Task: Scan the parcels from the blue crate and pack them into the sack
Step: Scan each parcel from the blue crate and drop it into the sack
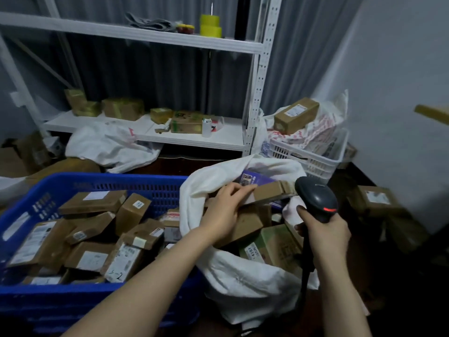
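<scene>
Nearest, on the left, stood the blue crate (60, 295), heaped with loose parcels (92, 259): small brown cartons lying at all angles, most bearing white labels. Just right of it, touching its side, the white sack (243, 283) stood with its mouth open and several cartons already inside.

The left hand (223, 210) reached across the sack's mouth and grasped the near end of a flat brown carton (267, 193), fingers curled over its top edge. That carton lay over the sack's opening, resting on the boxes beneath, and was not yet let go. The right hand (325, 237) was clenched round the handle of a dark scanner (315, 198), held just right of the carton, with a red light showing on its head.

Assessment: the carton looked stiff, taped and light enough for one hand. Its faces appeared smooth, so a grip across a short end, thumb under and fingers over, would be the surest hold. The sack's cloth was soft and slack; its rim could fold inward and catch a corner.

Farther off, a white basket (313, 159) held printed bags and a long carton (295, 115). A second sack (109, 147) lay crumpled on the left. Behind it, a white rack (189, 139) carried more taped boxes, with yellow tape rolls (211, 25) on its upper shelf.
</scene>
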